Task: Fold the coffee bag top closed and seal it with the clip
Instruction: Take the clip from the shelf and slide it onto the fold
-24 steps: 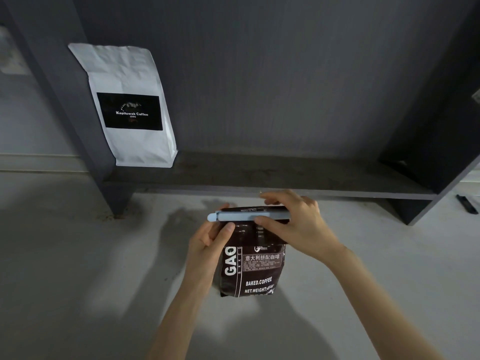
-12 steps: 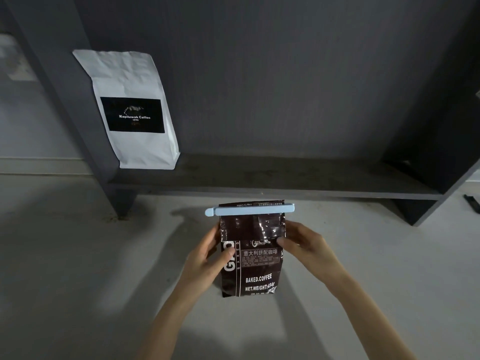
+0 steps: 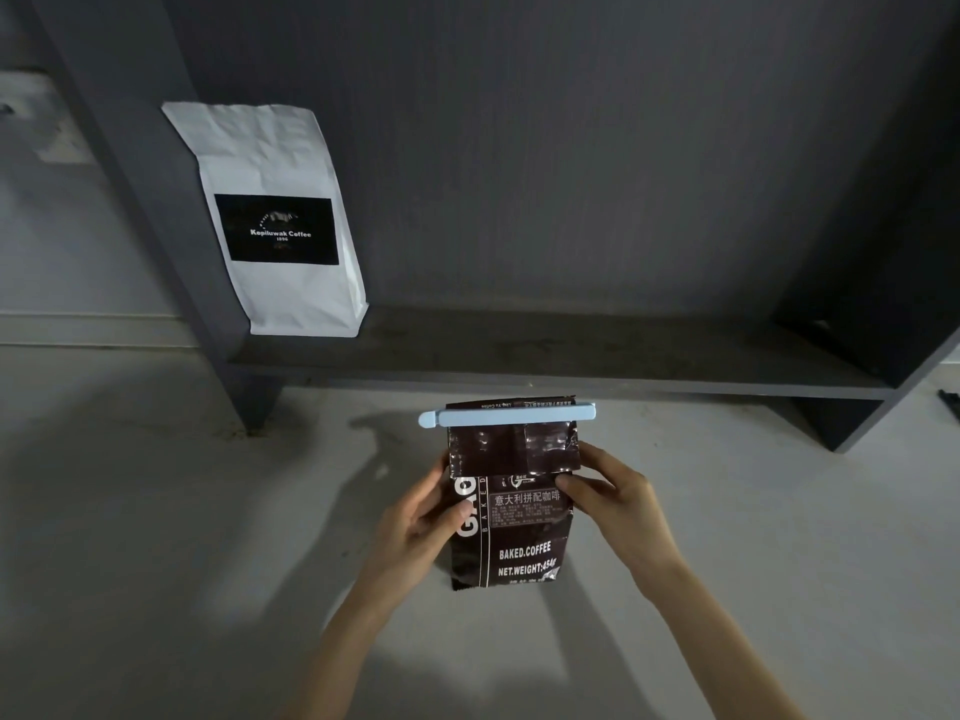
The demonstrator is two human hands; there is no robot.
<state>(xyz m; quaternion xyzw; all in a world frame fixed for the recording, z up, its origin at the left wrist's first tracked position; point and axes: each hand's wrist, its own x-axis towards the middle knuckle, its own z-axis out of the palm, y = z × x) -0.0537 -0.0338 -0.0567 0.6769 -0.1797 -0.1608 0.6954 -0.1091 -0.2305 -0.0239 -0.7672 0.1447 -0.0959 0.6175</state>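
Note:
A dark brown coffee bag (image 3: 519, 548) stands upright on the pale floor in front of me. Its top is folded down, and a long light-blue clip (image 3: 506, 415) is clamped across the fold, level and sticking out on both sides. My left hand (image 3: 421, 517) grips the bag's left side with the thumb on the front. Holding the right side just under the folded flap is my right hand (image 3: 615, 504), thumb on the front. Neither hand touches the clip.
A white coffee bag (image 3: 280, 220) with a black label leans in the left corner of a dark grey shelf (image 3: 571, 371) right behind the brown bag. The shelf's side panels rise at left and right. A small black object (image 3: 950, 402) lies at the far right edge.
My right hand has let go of the clip and dropped to the bag's right side. The left hand slid down the left side. The clip stays clamped on the fold.

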